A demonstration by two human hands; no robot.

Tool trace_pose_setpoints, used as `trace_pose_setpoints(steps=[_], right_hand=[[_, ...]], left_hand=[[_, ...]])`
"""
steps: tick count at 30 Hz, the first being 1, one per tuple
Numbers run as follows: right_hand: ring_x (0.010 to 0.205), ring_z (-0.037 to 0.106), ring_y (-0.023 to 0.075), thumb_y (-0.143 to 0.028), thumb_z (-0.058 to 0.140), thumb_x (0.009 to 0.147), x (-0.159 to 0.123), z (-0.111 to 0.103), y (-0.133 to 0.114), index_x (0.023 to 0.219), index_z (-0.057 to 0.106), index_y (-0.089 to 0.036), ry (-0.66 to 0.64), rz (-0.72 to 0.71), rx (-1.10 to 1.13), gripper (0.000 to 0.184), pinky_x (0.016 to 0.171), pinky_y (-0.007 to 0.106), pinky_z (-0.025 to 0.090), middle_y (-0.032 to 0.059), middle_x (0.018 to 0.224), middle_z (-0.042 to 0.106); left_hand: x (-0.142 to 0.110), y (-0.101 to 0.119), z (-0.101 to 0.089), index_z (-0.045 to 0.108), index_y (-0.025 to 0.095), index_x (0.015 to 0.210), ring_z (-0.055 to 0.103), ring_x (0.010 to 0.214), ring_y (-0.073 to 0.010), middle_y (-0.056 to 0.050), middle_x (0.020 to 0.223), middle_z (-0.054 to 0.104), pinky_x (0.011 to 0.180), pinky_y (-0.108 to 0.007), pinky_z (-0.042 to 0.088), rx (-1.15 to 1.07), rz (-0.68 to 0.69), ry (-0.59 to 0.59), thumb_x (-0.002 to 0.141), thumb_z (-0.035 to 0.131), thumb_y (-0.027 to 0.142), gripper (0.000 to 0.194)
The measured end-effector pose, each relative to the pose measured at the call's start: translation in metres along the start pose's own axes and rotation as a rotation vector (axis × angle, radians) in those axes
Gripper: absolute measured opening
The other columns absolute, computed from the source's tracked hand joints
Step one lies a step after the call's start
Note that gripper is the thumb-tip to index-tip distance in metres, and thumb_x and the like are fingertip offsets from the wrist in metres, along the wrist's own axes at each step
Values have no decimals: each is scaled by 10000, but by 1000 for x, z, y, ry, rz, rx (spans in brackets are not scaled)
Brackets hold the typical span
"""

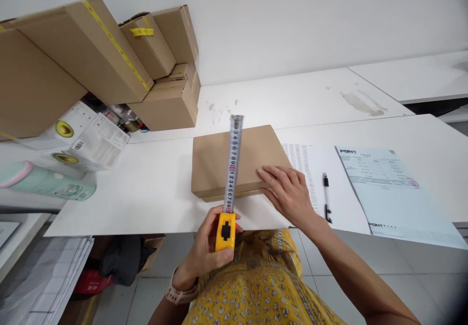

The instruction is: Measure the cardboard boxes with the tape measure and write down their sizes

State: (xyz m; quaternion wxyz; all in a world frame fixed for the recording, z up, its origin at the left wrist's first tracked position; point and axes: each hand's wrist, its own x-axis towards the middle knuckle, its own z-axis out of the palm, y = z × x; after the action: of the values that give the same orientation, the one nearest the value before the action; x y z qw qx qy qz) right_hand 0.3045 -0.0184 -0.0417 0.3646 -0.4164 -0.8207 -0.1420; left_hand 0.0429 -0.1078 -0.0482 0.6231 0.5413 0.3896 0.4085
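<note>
My left hand (210, 244) is closed around a yellow tape measure (225, 231) at the table's front edge. Its metal blade (232, 169) is pulled out and points away from me, above the top of a brown cardboard box (252, 154). The blade's hooked tip reaches past the box's far edge; numbers up to about 20 show near the case. On the box's right near corner rests my right hand (287, 188), fingers on top and thumb at the near side. Whether the blade touches the box I cannot tell.
Several cardboard boxes (164, 103) are stacked at the back left. White cartons with avocado pictures (91, 137) and a mint-green bottle (54, 181) are at the left. Printed sheets (303, 169), a pen (326, 196) and a pale blue form (395, 193) lie to the right.
</note>
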Motion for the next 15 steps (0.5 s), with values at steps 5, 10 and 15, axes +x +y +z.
trace_pose_setpoints(steps=[5,10,15], right_hand=[[1014,668,218,-307,510,1032,3,-13,12,1450,529,-285,176,450,538,419,861,414,548,91,1214,699],[637,621,121,-365,607,992,11,-34,16,1242,703,-275,292,722,896,282,590,278,537,11,849,704],[543,607,92,-260,646,974,-6,-37,-5,1169,720,-261,225,654,982,209,500,233,526,-13,789,710]], left_hand=[[3,10,1,472,242,1365,615,973,-241,-91,1186,621,838,-358,526,326,-215,-179,701,787,415,756],[5,18,4,503,251,1331,572,915,-222,-40,1114,635,843,-370,497,590,-273,-285,657,758,363,729],[1,3,4,295,306,1535,603,1110,-248,-70,1343,574,980,-404,492,563,-237,-167,687,757,277,966]])
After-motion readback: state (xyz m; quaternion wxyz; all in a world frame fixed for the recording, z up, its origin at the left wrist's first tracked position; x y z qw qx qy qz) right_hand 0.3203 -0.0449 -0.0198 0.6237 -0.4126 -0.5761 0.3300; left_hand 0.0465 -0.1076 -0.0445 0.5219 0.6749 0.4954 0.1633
